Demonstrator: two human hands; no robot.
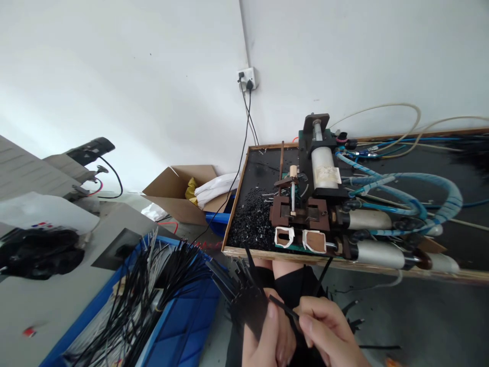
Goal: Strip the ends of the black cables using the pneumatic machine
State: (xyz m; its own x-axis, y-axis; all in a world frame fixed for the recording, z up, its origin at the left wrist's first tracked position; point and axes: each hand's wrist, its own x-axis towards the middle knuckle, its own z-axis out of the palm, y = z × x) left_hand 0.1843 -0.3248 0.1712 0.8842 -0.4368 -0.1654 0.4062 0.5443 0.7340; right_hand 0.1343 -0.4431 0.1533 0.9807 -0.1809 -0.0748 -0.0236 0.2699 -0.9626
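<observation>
A blue bin (179,326) at lower left brims with thin black cables (153,285), too many and too tangled to count, their cut ends fanning up and out. Just right of it, low in the frame, the person's left hand (269,339) closes around a bunch of black cables (244,295), short, stiff and straight, their tips spreading like a brush above the fist. The right hand (330,331) touches it, thumb and fingers pinching a single black cable (282,307) that slants across the bunch. Both hands sit over the lap, in front of the near edge of a wooden-rimmed work board (267,252). On that board stands one small machine (305,204) with a dark brown head, three silver cylinders and a white one whose pale label is too blurred to read. A heap of black offcuts (250,221) lies on its left. Blue hoses (420,188) loop away to the right. Behind, one open cardboard box (179,191) rests on the floor, and one white wall socket (247,79) carries plugs.
</observation>
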